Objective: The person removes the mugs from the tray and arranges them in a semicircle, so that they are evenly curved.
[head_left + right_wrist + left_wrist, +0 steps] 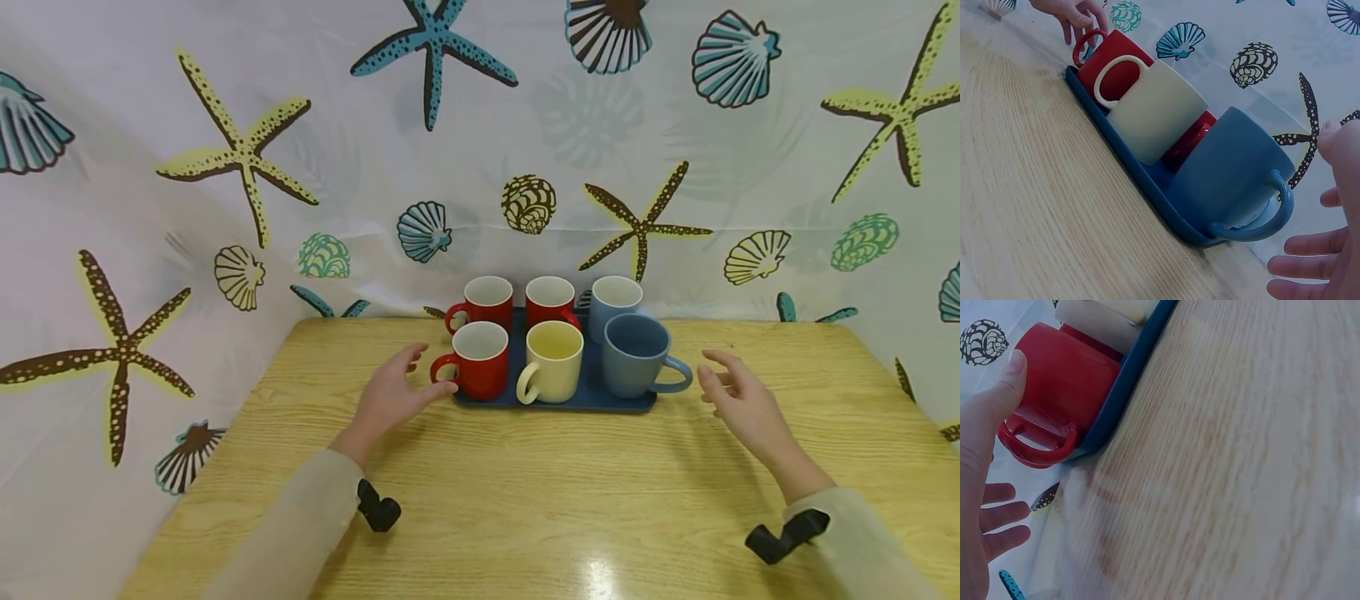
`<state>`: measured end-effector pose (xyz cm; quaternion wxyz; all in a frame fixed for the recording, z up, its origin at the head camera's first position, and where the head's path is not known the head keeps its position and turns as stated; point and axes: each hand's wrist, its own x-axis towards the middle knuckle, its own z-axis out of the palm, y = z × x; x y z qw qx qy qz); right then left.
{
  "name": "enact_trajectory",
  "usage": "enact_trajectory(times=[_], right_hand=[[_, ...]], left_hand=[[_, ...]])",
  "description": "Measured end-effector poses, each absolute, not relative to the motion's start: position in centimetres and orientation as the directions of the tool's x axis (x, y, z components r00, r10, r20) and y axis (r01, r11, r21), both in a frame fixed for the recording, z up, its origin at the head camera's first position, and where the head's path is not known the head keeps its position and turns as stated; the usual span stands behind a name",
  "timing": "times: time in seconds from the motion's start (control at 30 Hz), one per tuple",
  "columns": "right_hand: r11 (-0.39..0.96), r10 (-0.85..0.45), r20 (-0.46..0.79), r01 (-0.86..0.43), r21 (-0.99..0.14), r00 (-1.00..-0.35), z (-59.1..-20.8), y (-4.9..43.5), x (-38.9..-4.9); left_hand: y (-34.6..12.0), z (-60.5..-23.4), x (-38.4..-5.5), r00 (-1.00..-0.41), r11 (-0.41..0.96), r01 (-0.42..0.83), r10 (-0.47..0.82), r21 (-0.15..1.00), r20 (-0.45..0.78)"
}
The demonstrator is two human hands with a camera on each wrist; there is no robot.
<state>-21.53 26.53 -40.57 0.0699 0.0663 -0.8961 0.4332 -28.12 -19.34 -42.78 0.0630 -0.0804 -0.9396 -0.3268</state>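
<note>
A dark blue tray [517, 403] carries two rows of mugs. In its front row are a red mug [483, 367], a cream mug [557, 367] with a yellow inside and a larger blue mug [632, 362]. Behind them stand two more red mugs and a light blue mug [602, 312]. My left hand [390, 396] is at the tray's left end, fingers spread, its thumb close by the front red mug's handle [1038, 453]. Beyond the right end, my right hand [742, 404] is held with loosely bent fingers, apart from the blue mug's handle [1266, 225]. Neither hand holds anything.
The tray sits toward the back of a wooden table [525, 500]. A white cloth [480, 175] printed with starfish and shells hangs behind the table and along its sides. A black wrist mount [378, 507] is strapped over each sleeve.
</note>
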Motion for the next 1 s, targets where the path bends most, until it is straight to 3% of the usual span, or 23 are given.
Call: enact_trajectory(times=[0.67,1.0], right_hand=[[0.346,-0.057,-0.014,-0.007,-0.938,-0.998,-41.7,25.7,-23.0],[0.275,-0.073,-0.095,0.071,-0.959,-0.993,-42.0,25.3,-23.3]], left_hand=[[-18.8,-45.4,-30.9,-0.977,0.72,0.212,0.171,0.66,0.128],[-18.7,-47.1,-31.7,-0.942,0.612,0.332,0.246,0.718,0.227]])
